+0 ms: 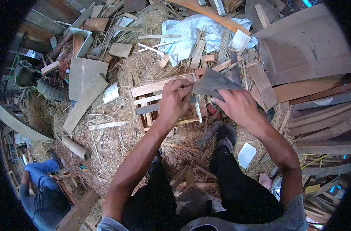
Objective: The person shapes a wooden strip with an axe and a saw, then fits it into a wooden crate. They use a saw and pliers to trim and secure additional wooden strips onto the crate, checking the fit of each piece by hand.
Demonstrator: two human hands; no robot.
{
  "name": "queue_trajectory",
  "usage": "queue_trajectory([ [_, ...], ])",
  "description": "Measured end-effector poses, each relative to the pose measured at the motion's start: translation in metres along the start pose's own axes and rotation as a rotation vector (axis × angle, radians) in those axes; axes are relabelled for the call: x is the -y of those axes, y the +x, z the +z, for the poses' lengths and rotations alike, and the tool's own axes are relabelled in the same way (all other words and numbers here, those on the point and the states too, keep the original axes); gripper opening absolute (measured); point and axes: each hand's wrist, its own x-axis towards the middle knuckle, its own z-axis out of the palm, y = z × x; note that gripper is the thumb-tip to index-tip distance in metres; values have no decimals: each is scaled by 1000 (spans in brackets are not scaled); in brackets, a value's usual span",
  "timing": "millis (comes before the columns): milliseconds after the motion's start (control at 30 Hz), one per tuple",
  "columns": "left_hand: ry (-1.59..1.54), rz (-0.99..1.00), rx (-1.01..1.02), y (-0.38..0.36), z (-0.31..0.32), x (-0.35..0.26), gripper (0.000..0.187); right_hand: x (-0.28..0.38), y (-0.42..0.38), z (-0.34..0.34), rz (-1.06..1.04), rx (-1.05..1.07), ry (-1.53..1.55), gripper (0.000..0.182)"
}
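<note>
A grey, rough-looking flat sheet [217, 81], perhaps sandpaper, hangs tilted in front of me above a wooden slatted frame. My right hand [237, 104] is closed on its lower right edge, with the thumb on the near side. At the sheet's left corner, my left hand [175, 98] has its fingers curled into a pinch. What lies between those fingertips is too small to make out. Below both hands, the slatted frame [160, 85] rests on the straw-covered ground. A pale, narrow strip with dark marks [198, 111] lies at its right side.
Wood offcuts and shavings [114, 127] litter the ground. White plastic sheeting [183, 30] lies ahead, with a large brown board [306, 46] to the right. Curved planks [321, 123] are stacked at right. Another person [44, 192] sits at lower left, near a wheel [52, 92].
</note>
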Motion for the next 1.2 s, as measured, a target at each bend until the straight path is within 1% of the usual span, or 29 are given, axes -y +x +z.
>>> queue_trajectory([
  [33, 1, 2, -4, -1, 0, 0, 29, 2, -1, 0, 3, 27, -31, 28],
  [133, -30, 22, -19, -1, 1, 2, 27, -4, -2, 10, -72, -49, -110, 25],
  [233, -24, 35, -28, 0, 2, 2, 26, -6, -3, 6, -101, 32, -113, 24],
  [333, -8, 36, -25, -1, 3, 4, 26, 3, -3, 7, -171, -181, -72, 22],
  [433, -26, 25, -20, -1, 2, 2, 25, 3, 2, 7, 1, 66, -82, 23],
  [533, -12, 30, -25, -1, 3, 2, 23, 0, 2, 3, 24, -2, -16, 24],
  [600, -15, 21, -19, -2, 4, 2, 22, -6, -1, 11, -40, -97, -24, 23],
  [667, -22, 11, -17, -1, 4, 2, 21, -7, -3, 14, -44, -69, -56, 24],
  [733, -31, -1, -17, -1, 4, 2, 20, -5, -2, 14, 13, 85, -109, 26],
  [833, -18, 16, 5, 0, 3, 4, 21, -3, 1, 7, -17, -38, 19, 25],
  [933, -6, -9, 32, 1, -1, -1, 21, -1, -1, 0, 17, -118, 71, 27],
  [1033, -22, -15, 22, 0, 0, -1, 21, 0, -2, 1, 170, -121, 140, 35],
  [1200, -23, -48, 41, -4, 0, 1, 23, -4, -9, 20, 219, -117, 161, 37],
])
